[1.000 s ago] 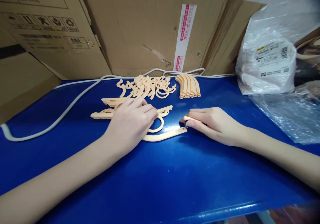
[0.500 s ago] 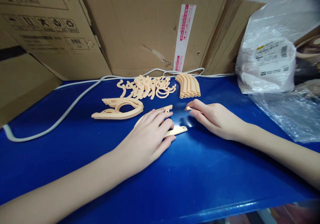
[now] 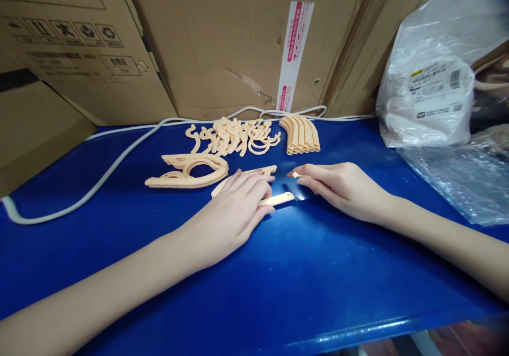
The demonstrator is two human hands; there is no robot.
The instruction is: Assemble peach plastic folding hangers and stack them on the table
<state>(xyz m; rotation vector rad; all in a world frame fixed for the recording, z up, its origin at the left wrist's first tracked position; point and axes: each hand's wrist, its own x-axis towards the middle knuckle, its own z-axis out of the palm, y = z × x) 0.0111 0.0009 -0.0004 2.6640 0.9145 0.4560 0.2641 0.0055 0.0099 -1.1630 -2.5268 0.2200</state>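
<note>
My left hand is closed over a beige plastic folding hanger. Its thumb and fingers grip the near arm, while the far arm shows beyond the fingers; the middle is hidden under the hand. To the right, my right hand pinches a slim beige plastic piece with a knobbed end; most of it is hidden in the fingers. A small gap separates this piece from the hanger. Folded beige hangers lie stacked just left of my left hand.
Loose beige hanger hooks lie heaped at the back, beside a row of curved hanger arms. A white cable runs behind them. Cardboard boxes wall the back; plastic-wrapped goods stand right on the blue table.
My right hand has moved slightly left with the small piece, closer to the hanger. My left hand has shifted a little left and away from me with the hanger's near arm.
</note>
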